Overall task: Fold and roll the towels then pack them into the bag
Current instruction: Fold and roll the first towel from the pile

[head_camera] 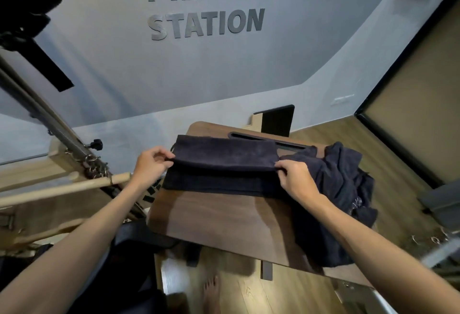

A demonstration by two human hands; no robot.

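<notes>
Head view: desk [219, 216] carries all. Unfolded pile [341, 189] waits at right edge. Towel [224, 164] lies across far half, folded lengthwise; left hand [149, 167] and right hand [296, 181] pinch its fold ends, likely aligning edges. Bag not identifiable.

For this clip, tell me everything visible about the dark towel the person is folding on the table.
The towel is dark navy, nearly black, with a soft terry look. It lies flat across the far half of the brown wooden table, folded lengthwise: an upper layer is doubled over a lower one that shows as a strip along the near side. The left hand pinches the fold's left end, the right hand its right end. Its right end meets a crumpled pile of similar dark towels.
</notes>
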